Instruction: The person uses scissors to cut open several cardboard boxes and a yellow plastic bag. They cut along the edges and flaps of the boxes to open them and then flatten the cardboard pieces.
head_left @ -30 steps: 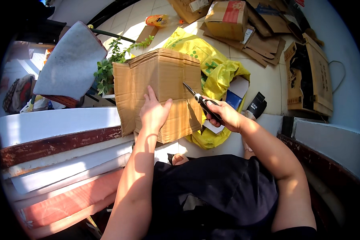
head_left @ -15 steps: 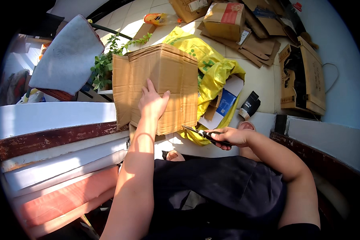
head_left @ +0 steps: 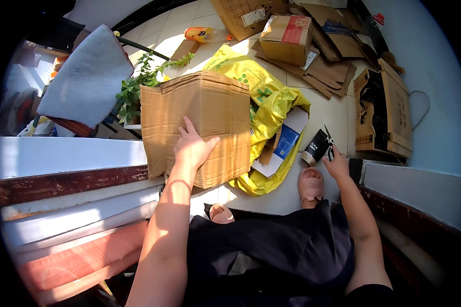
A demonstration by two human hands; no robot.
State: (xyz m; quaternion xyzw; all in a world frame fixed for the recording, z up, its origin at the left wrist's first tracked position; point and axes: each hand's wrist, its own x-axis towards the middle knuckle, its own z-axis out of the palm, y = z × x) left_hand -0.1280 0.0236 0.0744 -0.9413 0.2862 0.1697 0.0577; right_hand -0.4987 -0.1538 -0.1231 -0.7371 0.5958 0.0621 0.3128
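A creased brown cardboard sheet (head_left: 225,117), folded along several lines, stands tilted before me. My left hand (head_left: 193,148) lies on its front face with the fingers stretched out and the thumb apart. Off to the right, my right hand (head_left: 338,165) is closed round the handles of a pair of scissors (head_left: 331,141), whose blades point away from me. Right beside the scissors is a black and white package (head_left: 316,147) on the floor. Behind the cardboard and to its right spreads a yellow plastic bag (head_left: 269,110), with a blue and white box (head_left: 288,140) in its mouth.
A wooden crate (head_left: 397,112) stands by the right wall. Farther back are a taped carton (head_left: 284,46), flattened cardboard (head_left: 338,77) and an orange-labelled bottle (head_left: 205,35). Left of the cardboard are a green plant (head_left: 130,92) and a cushioned seat (head_left: 84,77). My slippered foot (head_left: 311,184) is below the package.
My right hand has carried the scissors away from the cardboard's lower right edge, rightward and forward to beside the black and white package. My left hand stays on the cardboard.
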